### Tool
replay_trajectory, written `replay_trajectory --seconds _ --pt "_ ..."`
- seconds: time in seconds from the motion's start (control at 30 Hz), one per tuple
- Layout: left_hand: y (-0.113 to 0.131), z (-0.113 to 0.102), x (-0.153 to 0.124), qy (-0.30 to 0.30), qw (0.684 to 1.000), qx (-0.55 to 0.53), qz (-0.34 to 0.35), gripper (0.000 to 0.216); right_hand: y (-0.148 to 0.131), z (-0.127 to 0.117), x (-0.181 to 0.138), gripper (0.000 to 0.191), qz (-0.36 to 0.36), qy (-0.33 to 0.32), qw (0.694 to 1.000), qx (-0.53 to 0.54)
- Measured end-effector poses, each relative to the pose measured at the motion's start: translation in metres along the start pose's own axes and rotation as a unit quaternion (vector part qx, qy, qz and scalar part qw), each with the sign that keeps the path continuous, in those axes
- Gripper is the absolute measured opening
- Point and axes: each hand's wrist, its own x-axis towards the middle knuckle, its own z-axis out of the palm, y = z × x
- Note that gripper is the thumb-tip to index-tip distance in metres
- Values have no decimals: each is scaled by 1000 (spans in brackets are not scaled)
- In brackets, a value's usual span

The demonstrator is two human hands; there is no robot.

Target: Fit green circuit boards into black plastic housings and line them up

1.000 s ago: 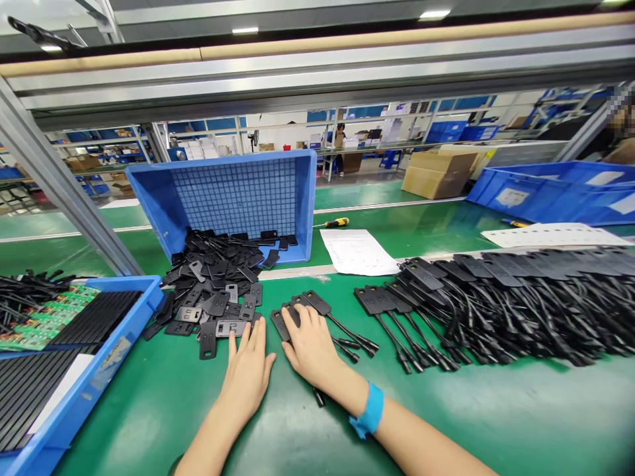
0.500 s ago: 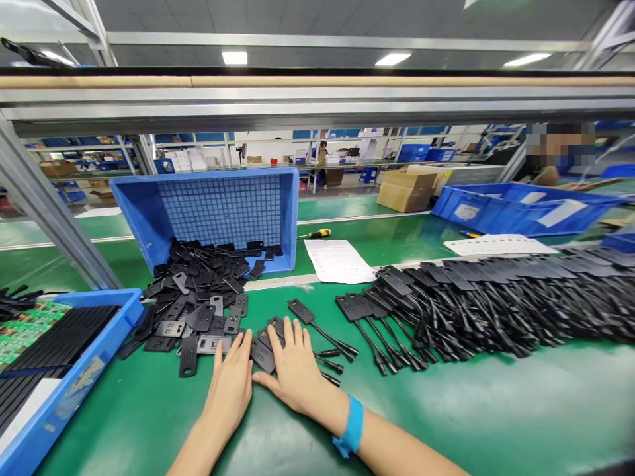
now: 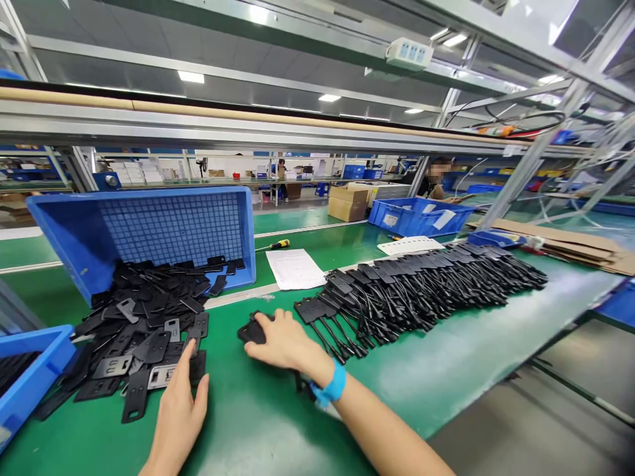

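Note:
My right hand (image 3: 288, 344) is curled around a small bunch of flat black cabled modules (image 3: 253, 329); their heads stick out past the fingertips. Some dark cable ends (image 3: 303, 385) show under the wrist, and the palm hides the rest. My left hand (image 3: 179, 404) has its thumb apart from its fingers and holds nothing. Its fingertips are at the right edge of a loose heap of flat black plates (image 3: 141, 354), among them a few shinier ones. To the right of my right hand lies a long row of black cabled modules (image 3: 397, 291), heads away from me and cables towards me.
A blue crate (image 3: 251, 238) lies on its side behind the heap, with plates spilling out. Another blue bin (image 3: 54, 354) stands at the left. Beyond are a paper sheet (image 3: 295, 270), a screwdriver (image 3: 279, 244), a perforated white sheet (image 3: 409, 245), a blue crate (image 3: 391, 219) and cardboard (image 3: 570, 246).
My right hand has gathered up the cabled modules and moved them towards the row. My left hand has parted from it, beside the heap. The view has swung right.

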Motion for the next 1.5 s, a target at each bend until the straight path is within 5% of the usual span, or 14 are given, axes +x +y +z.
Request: replay_trajectory --seconds 0.1,0.2,0.37,0.5,0.83,1.13,1.37,1.5 --pt "3 1 -2 -10 1000 -13 -1 56 40 -6 10 63 90 50 993 -60" --pt "4 4 -3 -20 999 -25 -6 54 75 14 13 64 149 93 979 -99" --pt "5 6 -5 -33 998 -45 -17 50 102 50 9 71 165 128 969 -134" --pt "7 8 -6 -47 997 -53 -28 48 89 45 18 61 149 149 967 -141" --pt "4 9 -5 -47 996 -62 -36 46 8 61 34 50 -63 60 987 -136" --pt "8 11 -6 -72 997 -41 -9 47 66 11 15 39 0 51 982 -180" --pt "6 9 -6 -73 996 -45 -8 43 61 41 -14 41 -47 54 981 -180" --pt "6 7 -6 -75 996 -44 -9 41 60 53 -12 48 -17 86 980 -177"
